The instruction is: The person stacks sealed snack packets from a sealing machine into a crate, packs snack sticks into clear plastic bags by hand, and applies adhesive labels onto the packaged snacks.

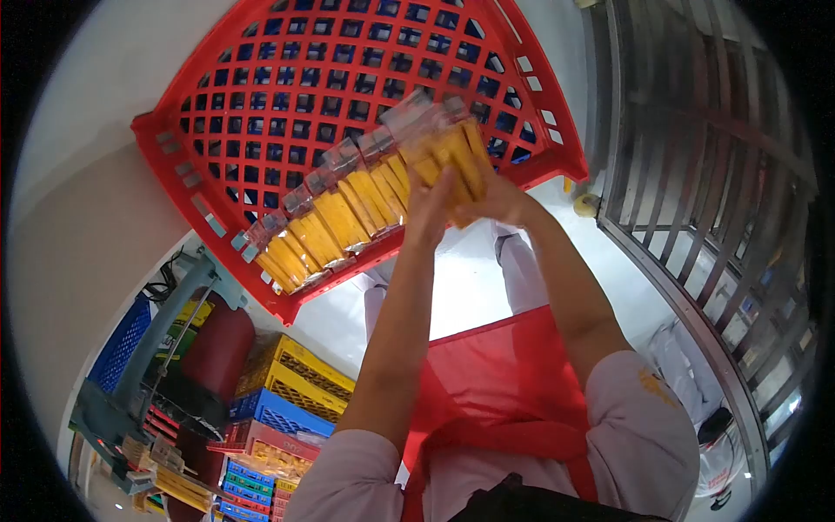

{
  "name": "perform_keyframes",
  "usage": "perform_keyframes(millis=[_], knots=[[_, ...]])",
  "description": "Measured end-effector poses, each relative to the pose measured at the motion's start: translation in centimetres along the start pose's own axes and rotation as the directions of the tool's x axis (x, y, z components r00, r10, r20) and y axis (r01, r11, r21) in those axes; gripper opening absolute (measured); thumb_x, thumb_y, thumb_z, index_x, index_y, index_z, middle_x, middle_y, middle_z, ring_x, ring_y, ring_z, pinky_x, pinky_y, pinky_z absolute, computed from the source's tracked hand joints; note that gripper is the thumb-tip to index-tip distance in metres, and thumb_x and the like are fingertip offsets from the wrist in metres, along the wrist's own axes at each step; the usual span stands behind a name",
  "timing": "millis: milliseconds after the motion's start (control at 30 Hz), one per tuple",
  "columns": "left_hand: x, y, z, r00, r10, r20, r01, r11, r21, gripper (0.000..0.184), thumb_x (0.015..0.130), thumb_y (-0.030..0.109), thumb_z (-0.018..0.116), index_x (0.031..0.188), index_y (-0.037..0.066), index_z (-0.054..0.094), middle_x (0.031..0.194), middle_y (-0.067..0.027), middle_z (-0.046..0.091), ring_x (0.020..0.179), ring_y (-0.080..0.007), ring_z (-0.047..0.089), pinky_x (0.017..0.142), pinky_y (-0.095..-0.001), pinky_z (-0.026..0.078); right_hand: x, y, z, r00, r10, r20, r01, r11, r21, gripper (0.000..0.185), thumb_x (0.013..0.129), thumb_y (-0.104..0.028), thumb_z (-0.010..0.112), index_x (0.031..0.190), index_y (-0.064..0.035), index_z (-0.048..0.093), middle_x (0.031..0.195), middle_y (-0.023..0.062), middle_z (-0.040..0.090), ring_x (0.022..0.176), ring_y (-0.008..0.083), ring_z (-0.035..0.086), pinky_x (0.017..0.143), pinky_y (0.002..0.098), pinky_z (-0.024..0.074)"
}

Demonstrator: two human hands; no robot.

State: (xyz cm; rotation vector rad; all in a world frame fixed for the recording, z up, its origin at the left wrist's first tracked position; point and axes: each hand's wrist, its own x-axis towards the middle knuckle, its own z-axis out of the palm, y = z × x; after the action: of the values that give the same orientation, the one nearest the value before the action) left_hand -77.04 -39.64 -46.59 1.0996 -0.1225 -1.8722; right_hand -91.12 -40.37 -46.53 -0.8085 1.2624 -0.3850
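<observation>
Left hand (428, 207): clasping blurred yellow packs (450, 161) from the left
Right hand (500, 200): clasping them — right side
Packs' place: right end of the row (335, 228), red basket's (570, 161) near side

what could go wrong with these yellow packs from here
The packs between the left hand and right hand might slip, as they look bunched together. The row lines only the near side of the red crate, with room beyond it, so packs could topple that way. Their thin clear wrapping might also crumple if squeezed against neighbours.
</observation>
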Motion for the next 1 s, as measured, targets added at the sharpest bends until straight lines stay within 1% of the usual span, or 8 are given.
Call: perform_keyframes(millis=[233, 300, 567, 667, 767, 833, 867, 1000], knots=[[0.1, 0.0, 0.2, 0.993, 0.018, -0.117, 0.066, 0.74, 0.669, 0.066, 0.081, 0.019, 0.054, 0.131, 0.003, 0.014, 0.128, -0.0168, 0.03, 0.118, -0.0234, 0.03, 0.097, -0.0295, 0.024, 1.9, 0.6, -7.6, 0.982, -0.019, -0.19, 0.083, 0.939, 0.334, 0.066, 0.065, -0.008, 0.07, 0.12, -0.0065, 0.034, 0.105, 0.0071, 0.051, 0.093, 0.0178, 0.053, 0.068, 0.0305, 0.0509], [-3.2, -0.6, -3.8, 0.98, 0.157, -0.122, -0.058, 0.815, 0.577, 0.053, 0.083, 0.018, 0.052, 0.126, -0.003, 0.028, 0.129, -0.0169, 0.031, 0.117, -0.0222, 0.033, 0.096, -0.0288, 0.026, 2.4, 2.0, -8.4, 0.935, 0.211, -0.286, -0.13, 0.952, 0.278, 0.06, 0.068, -0.005, 0.066, 0.119, -0.0071, 0.035, 0.104, 0.0064, 0.051, 0.093, 0.0179, 0.053, 0.062, 0.0294, 0.0528], [-27.4, 3.7, -19.1, 0.706, 0.272, -0.654, 0.295, 0.727, 0.62, 0.032, 0.085, 0.024, 0.038, 0.092, -0.002, 0.056, 0.093, -0.0099, 0.057, 0.087, -0.0182, 0.053, 0.079, -0.0294, 0.04, 6.3, 12.2, -8.7, 0.989, -0.094, -0.117, 0.054, 0.95, -0.307, 0.059, 0.069, -0.011, 0.059, 0.122, -0.0073, 0.033, 0.112, 0.0135, 0.049, 0.097, 0.0244, 0.052, 0.084, 0.0346, 0.0405], [-35.7, 9.8, -19.2, 0.36, 0.334, -0.871, 0.519, 0.704, 0.485, 0.031, 0.082, 0.026, 0.037, 0.091, 0.002, 0.055, 0.086, -0.0081, 0.055, 0.08, -0.019, 0.05, 0.073, -0.0312, 0.039, 3.6, 9.4, -7.9, 0.886, -0.05, -0.462, -0.319, 0.656, -0.684, 0.057, 0.069, -0.018, 0.058, 0.12, -0.0054, 0.036, 0.109, 0.018, 0.051, 0.099, 0.0288, 0.051, 0.084, 0.0344, 0.0403], [-47.2, 15.0, -26.2, -0.011, 0.561, -0.827, 0.139, 0.82, 0.555, 0.032, 0.082, 0.028, 0.039, 0.093, 0.002, 0.053, 0.087, -0.0075, 0.052, 0.079, -0.0193, 0.047, 0.071, -0.0334, 0.04, 3.0, 11.4, -9.0, 0.989, -0.088, -0.121, 0.0, 0.809, -0.588, 0.052, 0.074, -0.013, 0.057, 0.121, -0.0031, 0.037, 0.107, 0.009, 0.052, 0.092, 0.0172, 0.05, 0.08, 0.0284, 0.0399], [-50.4, 20.2, -21.0, -0.306, 0.637, -0.708, 0.165, 0.768, 0.619, 0.032, 0.082, 0.026, 0.04, 0.096, -0.001, 0.051, 0.091, -0.0092, 0.052, 0.085, -0.0199, 0.048, 0.07, -0.0337, 0.044, -1.4, 6.5, -6.1, 0.983, 0.172, -0.068, -0.177, 0.768, -0.616, 0.051, 0.074, -0.019, 0.059, 0.119, -0.0028, 0.041, 0.109, 0.0129, 0.052, 0.096, 0.0214, 0.05, 0.081, 0.032, 0.0394], [-54.9, 20.8, -24.8, -0.297, 0.79, -0.536, 0.413, 0.613, 0.674, 0.033, 0.081, 0.024, 0.04, 0.099, -0.001, 0.051, 0.094, -0.0095, 0.052, 0.087, -0.0202, 0.048, 0.069, -0.0334, 0.044, -2.8, 6.9, -5.8, 0.989, 0.117, -0.095, -0.151, 0.756, -0.637, 0.055, 0.07, -0.027, 0.061, 0.116, -0.0038, 0.044, 0.106, 0.0165, 0.053, 0.097, 0.0259, 0.051, 0.082, 0.0339, 0.0397], [-59.6, 25.7, -19.1, -0.423, 0.624, -0.656, -0.014, 0.72, 0.694, 0.04, 0.081, 0.026, 0.044, 0.112, 0.001, 0.045, 0.117, -0.0091, 0.042, 0.098, -0.0224, 0.047, 0.076, -0.0323, 0.045, -7.0, 4.5, -2.0, 0.955, 0.281, -0.098, -0.251, 0.584, -0.771, 0.056, 0.075, -0.035, 0.055, 0.115, 0.0021, 0.044, 0.118, 0.0205, 0.044, 0.11, 0.0295, 0.043, 0.089, 0.0343, 0.0348]])
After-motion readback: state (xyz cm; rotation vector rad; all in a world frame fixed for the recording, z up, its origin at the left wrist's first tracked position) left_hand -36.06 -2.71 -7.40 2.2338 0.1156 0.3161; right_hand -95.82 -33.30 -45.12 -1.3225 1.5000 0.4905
